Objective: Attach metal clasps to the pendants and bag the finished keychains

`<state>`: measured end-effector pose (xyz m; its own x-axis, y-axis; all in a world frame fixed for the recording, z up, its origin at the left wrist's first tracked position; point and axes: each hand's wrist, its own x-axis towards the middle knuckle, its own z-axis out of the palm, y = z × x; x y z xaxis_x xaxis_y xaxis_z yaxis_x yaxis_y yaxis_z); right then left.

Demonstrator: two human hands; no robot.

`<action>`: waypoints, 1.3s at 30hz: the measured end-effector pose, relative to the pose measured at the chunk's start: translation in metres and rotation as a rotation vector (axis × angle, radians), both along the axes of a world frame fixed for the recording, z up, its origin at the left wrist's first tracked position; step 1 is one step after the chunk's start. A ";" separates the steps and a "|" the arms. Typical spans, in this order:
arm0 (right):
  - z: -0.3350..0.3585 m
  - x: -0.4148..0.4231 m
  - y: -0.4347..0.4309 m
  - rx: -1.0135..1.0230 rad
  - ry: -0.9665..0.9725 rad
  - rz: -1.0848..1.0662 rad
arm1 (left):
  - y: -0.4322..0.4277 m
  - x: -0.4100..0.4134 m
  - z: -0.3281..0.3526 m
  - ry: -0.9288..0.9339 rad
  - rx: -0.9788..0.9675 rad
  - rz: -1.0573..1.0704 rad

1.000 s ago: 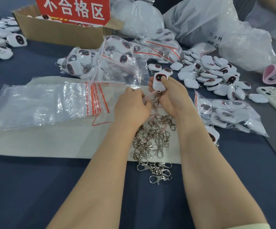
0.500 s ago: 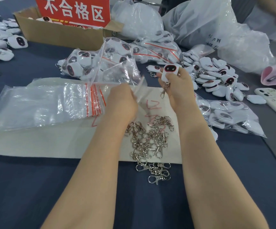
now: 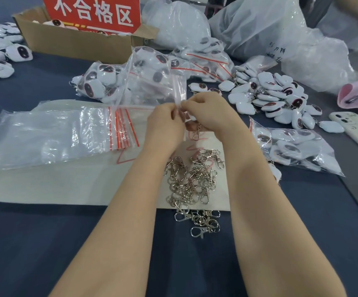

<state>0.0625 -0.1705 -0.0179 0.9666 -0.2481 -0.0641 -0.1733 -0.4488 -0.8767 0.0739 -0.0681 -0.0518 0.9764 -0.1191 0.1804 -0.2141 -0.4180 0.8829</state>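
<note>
My left hand (image 3: 165, 125) and my right hand (image 3: 213, 113) meet over the white sheet (image 3: 45, 185), and both pinch the top edge of a small clear zip bag (image 3: 179, 91). A white pendant with a dark red face, the keychain (image 3: 190, 123), shows between the hands through the plastic. Its metal clasp (image 3: 197, 133) hangs just below them. A heap of loose silver clasps (image 3: 193, 181) lies under my wrists, partly on the sheet and partly on the blue cloth. Loose white pendants (image 3: 270, 97) are piled to the right.
A stack of empty red-striped zip bags (image 3: 56, 133) lies at the left. Filled bags (image 3: 131, 82) sit behind my hands and at the right (image 3: 291, 148). A cardboard box (image 3: 77, 43) with a red sign stands at the back. A phone (image 3: 356, 129) lies far right.
My right hand brought the keychain down from above into the bag that my left hand held. Both hands have come together at the bag's top.
</note>
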 end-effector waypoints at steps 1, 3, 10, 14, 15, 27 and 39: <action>-0.002 0.000 -0.001 -0.007 0.002 -0.009 | 0.001 0.000 0.000 -0.015 0.012 0.022; -0.005 0.001 -0.001 0.033 0.005 0.001 | 0.003 0.001 -0.002 -0.031 -0.024 0.059; -0.005 0.004 -0.001 -0.099 -0.050 0.077 | 0.003 0.002 -0.004 -0.057 -0.023 0.085; -0.006 0.005 -0.001 -0.085 -0.063 0.119 | 0.003 0.001 -0.004 0.017 -0.133 0.037; -0.007 0.004 -0.001 -0.062 -0.059 0.134 | 0.003 0.001 -0.004 0.039 -0.163 0.019; -0.017 0.007 -0.019 -0.191 -0.098 -0.097 | 0.010 0.002 0.001 0.040 -0.230 0.207; 0.035 -0.010 0.013 0.557 -0.152 0.320 | 0.002 -0.011 -0.003 -0.213 -0.103 0.088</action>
<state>0.0522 -0.1571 0.0173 0.9956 0.0835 0.0432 0.0374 0.0699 -0.9969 0.0625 -0.0657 -0.0550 0.9208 -0.0054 0.3900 -0.3666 -0.3532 0.8607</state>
